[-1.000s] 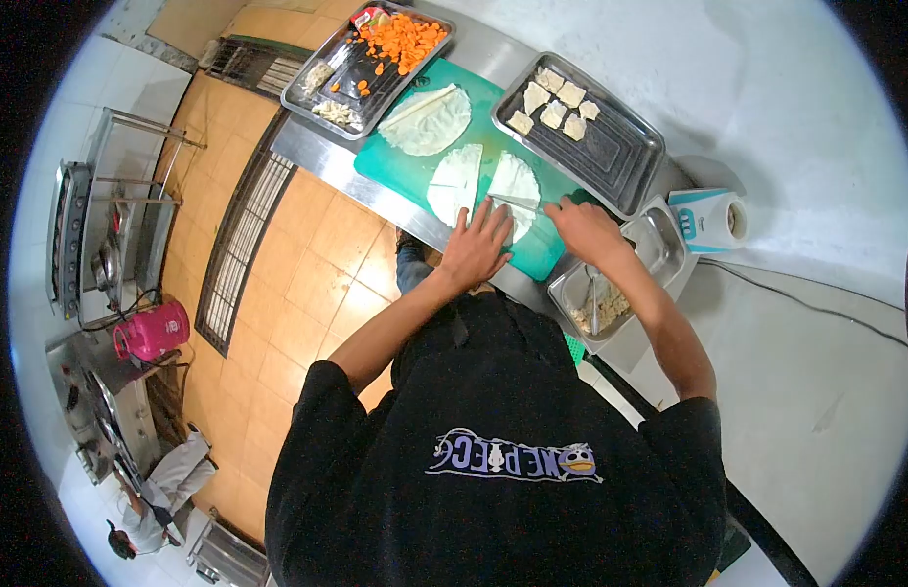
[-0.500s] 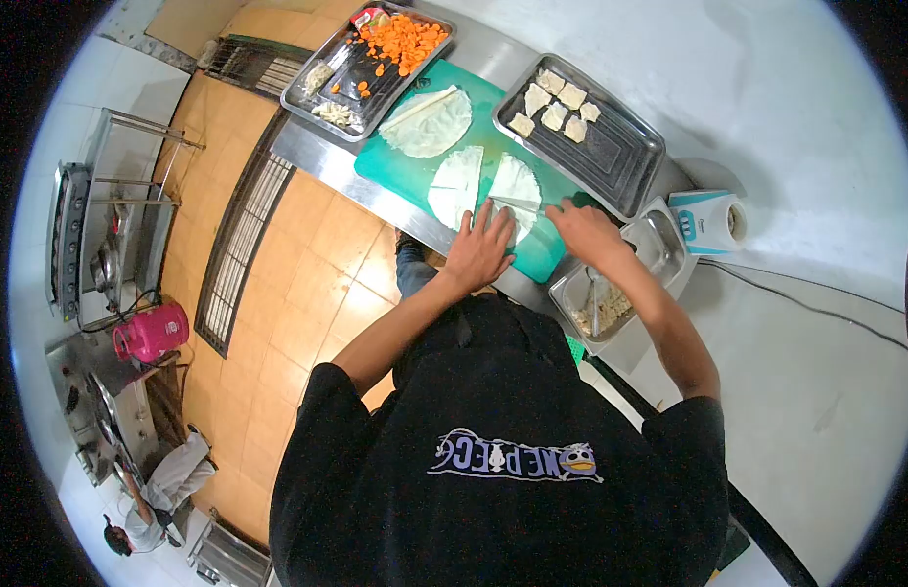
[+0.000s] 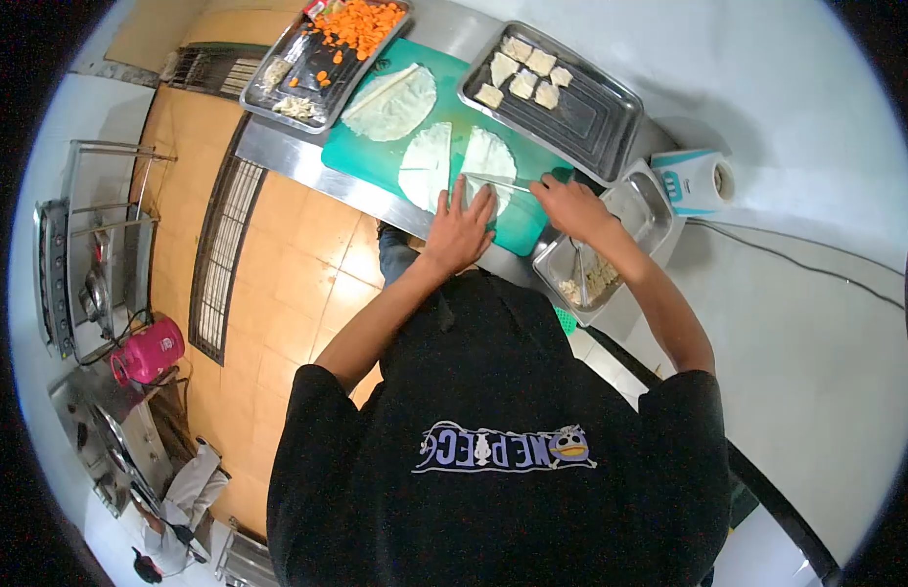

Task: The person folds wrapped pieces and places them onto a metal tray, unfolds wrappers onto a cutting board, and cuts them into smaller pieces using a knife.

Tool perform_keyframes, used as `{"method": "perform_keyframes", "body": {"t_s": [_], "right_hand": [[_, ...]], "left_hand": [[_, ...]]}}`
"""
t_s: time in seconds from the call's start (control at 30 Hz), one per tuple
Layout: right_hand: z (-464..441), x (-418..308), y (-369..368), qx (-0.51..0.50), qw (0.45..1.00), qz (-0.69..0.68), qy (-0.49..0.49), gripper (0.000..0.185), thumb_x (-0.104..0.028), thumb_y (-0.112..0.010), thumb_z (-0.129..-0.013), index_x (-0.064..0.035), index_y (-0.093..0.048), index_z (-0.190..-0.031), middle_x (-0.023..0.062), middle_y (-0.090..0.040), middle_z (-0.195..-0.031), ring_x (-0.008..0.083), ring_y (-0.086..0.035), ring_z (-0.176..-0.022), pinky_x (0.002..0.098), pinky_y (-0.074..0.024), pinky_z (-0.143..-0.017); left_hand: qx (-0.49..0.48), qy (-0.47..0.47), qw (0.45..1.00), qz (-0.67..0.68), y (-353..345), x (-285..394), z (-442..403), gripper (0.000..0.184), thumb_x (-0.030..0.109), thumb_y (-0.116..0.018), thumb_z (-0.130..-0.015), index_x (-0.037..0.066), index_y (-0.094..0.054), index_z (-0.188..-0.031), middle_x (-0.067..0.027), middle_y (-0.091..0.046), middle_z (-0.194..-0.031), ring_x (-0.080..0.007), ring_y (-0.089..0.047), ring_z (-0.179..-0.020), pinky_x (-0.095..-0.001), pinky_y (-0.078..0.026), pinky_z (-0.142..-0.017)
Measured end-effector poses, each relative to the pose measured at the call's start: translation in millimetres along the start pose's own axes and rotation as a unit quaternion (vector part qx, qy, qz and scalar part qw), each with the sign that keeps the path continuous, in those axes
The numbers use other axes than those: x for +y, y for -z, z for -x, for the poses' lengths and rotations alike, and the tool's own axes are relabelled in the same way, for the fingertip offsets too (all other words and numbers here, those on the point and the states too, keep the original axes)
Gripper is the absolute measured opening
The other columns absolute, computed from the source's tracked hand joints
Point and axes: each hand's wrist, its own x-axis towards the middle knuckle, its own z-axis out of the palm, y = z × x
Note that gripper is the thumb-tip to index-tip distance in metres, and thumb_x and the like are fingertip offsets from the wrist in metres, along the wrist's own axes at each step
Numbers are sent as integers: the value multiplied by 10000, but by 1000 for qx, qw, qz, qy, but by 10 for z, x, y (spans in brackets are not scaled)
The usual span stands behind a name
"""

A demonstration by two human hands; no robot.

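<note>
On the green cutting board [image 3: 361,152] lie pale round wrappers. My left hand [image 3: 459,233] has its fingers spread, the fingertips pressing on the near edge of the cut wrapper [image 3: 490,157]. A knife [image 3: 503,181] lies across that wrapper, its handle end in my right hand [image 3: 571,207], whose fingers are wrapped round it. To the left is another wrapper [image 3: 426,166] with cut lines in it. Farther up the board rests a wrapper with a folded strip [image 3: 390,104].
A tray [image 3: 327,108] of orange carrot pieces stands at upper left. Square pieces lie on a dark tray [image 3: 611,127]. A metal container [image 3: 650,210] with filling and a spoon is near my right forearm, beside a white-blue device [image 3: 691,183]. A person [image 3: 170,523] is at lower left.
The view has shifted, so the table things appear farther up and left. The knife blade now shows flat across the right wrapper. My left hand still rests at the wrapper's edge.
</note>
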Motion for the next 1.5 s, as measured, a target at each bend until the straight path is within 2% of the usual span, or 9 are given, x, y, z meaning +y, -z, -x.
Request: {"method": "perform_keyframes", "body": {"t_s": [0.03,0.13,0.3,0.37,0.6,0.67,0.9,0.97,1.5], "right_hand": [[-13,-29,29,1,1000,-3,-1,281,-74,-573,-953,-81,-578,-1234,199,-664,-1153,425,-742,-958,538,-609,-791],[-91,-57,-72,7,1000,-25,-11,310,-49,-589,-942,-62,-560,-1251,205,-640,-1134,462,-720,-890,565,-588,-786],[-21,-45,36,-14,999,-25,-20,327,-25,-603,-918,-63,-552,-1239,208,-637,-1153,472,-716,-917,565,-586,-792],[7,-54,66,-21,1000,-5,-20,291,-102,-562,-964,-91,-580,-1255,199,-668,-1125,451,-738,-917,557,-604,-789],[23,0,-86,4,1000,-10,-11,330,-77,-577,-945,-84,-563,-1275,199,-663,-1134,453,-734,-904,563,-595,-799],[47,-16,-22,-21,999,-33,-29,298,-30,-623,-909,-45,-561,-1200,210,-634,-1115,465,-716,-890,575,-583,-773],[24,-45,-144,20,1000,-16,-17,225,-42,-604,-936,-41,-568,-1158,208,-639,-1082,470,-715,-840,565,-589,-727],[35,-49,-100,-5,999,-33,-29,293,-41,-587,-918,-51,-584,-1211,211,-662,-1089,465,-725,-895,576,-590,-800],[55,-56,-78,-6,998,-44,-47,269,-82,-598,-945,-50,-573,-1211,217,-666,-1118,455,-730,-908,558,-602,-806]], "left_hand": [[-20,7,1000,-20,8,10,-6,732,463,-687,-930,94,-501,-1534,-94,-447,-1588,-464,-345,-1489,-633,-356,-1119],[-16,7,1000,-23,-4,11,-10,729,458,-687,-931,99,-497,-1536,-90,-446,-1587,-460,-355,-1480,-629,-357,-1118],[-17,10,1000,-15,-1,-18,-6,733,455,-685,-932,99,-490,-1542,-91,-442,-1591,-465,-339,-1496,-638,-360,-1109],[-10,4,1000,4,15,0,0,718,434,-677,-941,57,-504,-1527,-120,-449,-1587,-495,-344,-1483,-635,-349,-1124],[-13,6,1000,-4,41,12,4,698,429,-667,-949,56,-518,-1520,-130,-449,-1586,-500,-341,-1485,-631,-353,-1123],[-10,4,1000,-8,45,22,10,690,425,-662,-951,50,-523,-1514,-130,-444,-1592,-505,-340,-1483,-633,-353,-1123],[-9,4,1000,-7,21,12,11,684,431,-651,-952,49,-528,-1506,-131,-437,-1606,-512,-330,-1489,-639,-350,-1125],[-8,3,1000,-5,14,11,10,684,435,-647,-955,50,-525,-1508,-132,-438,-1606,-514,-328,-1490,-642,-350,-1125],[0,12,1000,13,-41,-20,51,692,451,-635,-972,102,-481,-1550,-99,-409,-1631,-477,-288,-1522,-653,-358,-1108]]}}
